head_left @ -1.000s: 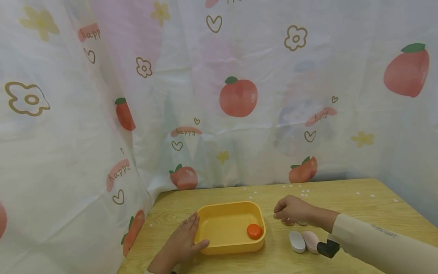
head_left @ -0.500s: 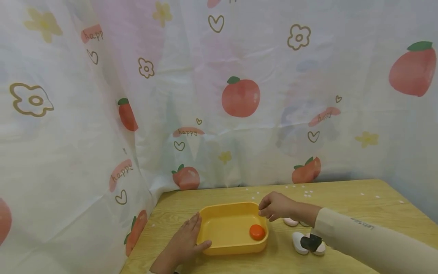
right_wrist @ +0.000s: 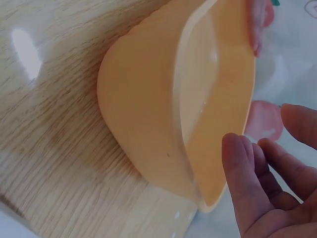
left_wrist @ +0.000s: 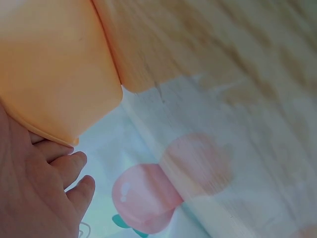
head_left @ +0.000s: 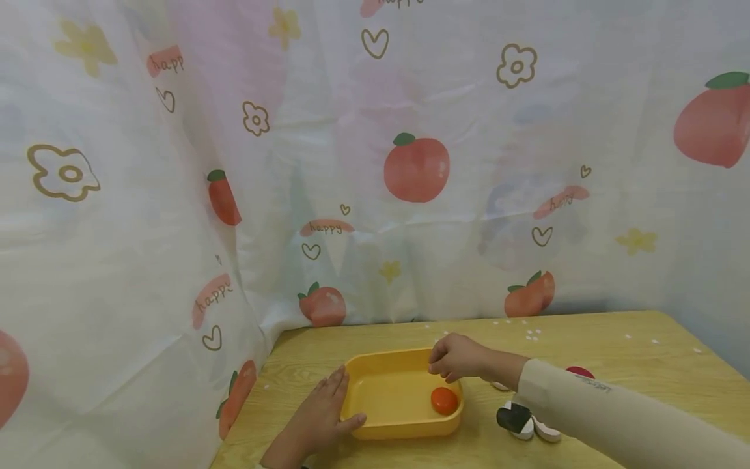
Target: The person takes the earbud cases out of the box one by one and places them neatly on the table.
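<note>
A yellow plastic tub (head_left: pixel 404 431) stands on the wooden table. My left hand (head_left: pixel 319 413) rests along its left side, fingers straight at the rim and thumb spread toward the front corner. In the left wrist view, the left fingers (left_wrist: pixel 74 166) lie against the tub's rim. An orange, smooth, rounded piece (head_left: pixel 444 400) lies inside at the right end. Over the tub's far right corner is my right hand (head_left: pixel 459 358). The right wrist view shows its thumb (right_wrist: pixel 299 124) apart from the bent fingers, with nothing visible between them.
To the right of the tub lie a white oval piece (head_left: pixel 523 430) and a pale pink one (head_left: pixel 546 430), partly covered by a black wrist mount (head_left: pixel 515 415). A red piece (head_left: pixel 580 372) shows behind the right sleeve (head_left: pixel 609 404). A printed curtain (head_left: pixel 410 247) hangs behind the table.
My right hand has moved left from above the table to over the tub's far right corner. The red piece has come into view behind the sleeve. My left hand stays at the tub.
</note>
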A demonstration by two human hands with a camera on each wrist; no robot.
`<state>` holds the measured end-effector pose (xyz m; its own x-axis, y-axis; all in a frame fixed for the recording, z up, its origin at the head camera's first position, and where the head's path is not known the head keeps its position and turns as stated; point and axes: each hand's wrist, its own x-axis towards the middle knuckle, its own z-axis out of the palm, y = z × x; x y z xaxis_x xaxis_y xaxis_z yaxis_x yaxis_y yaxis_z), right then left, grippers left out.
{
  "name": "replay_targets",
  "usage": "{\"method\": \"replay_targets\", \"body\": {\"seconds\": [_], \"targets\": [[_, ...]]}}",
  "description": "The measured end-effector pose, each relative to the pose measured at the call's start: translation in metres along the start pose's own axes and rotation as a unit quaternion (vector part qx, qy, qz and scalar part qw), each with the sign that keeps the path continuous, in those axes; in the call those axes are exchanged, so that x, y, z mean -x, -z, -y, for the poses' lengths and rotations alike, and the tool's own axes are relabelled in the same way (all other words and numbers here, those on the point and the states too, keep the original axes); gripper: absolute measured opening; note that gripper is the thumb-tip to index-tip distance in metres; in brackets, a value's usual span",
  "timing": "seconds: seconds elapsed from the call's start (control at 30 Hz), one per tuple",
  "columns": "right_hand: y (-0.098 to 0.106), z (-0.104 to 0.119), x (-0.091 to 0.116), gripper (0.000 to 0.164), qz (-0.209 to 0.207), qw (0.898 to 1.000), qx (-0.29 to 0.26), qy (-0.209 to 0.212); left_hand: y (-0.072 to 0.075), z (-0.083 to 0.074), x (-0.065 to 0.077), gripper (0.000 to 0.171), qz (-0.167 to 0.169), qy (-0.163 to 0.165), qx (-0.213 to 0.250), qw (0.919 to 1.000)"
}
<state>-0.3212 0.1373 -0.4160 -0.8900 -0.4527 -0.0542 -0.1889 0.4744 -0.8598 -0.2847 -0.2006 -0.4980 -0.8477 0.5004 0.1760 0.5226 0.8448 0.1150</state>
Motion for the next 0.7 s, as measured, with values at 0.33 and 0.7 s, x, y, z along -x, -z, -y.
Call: {"method": "replay_targets", "body": {"seconds": [0.33,0.7], "targets": [[-0.016,0.006,-0.011,0.02,0.02,1.0,0.01,-0.007,0.002,0.001,0.0,0.091,0.008,0.006,-0.002,1.0],[-0.036,0.007,-0.012,0.029,0.025,0.999,0.037,-0.013,-0.002,0.0,-0.001,0.093,0.013,0.018,-0.002,0.9998]]}}
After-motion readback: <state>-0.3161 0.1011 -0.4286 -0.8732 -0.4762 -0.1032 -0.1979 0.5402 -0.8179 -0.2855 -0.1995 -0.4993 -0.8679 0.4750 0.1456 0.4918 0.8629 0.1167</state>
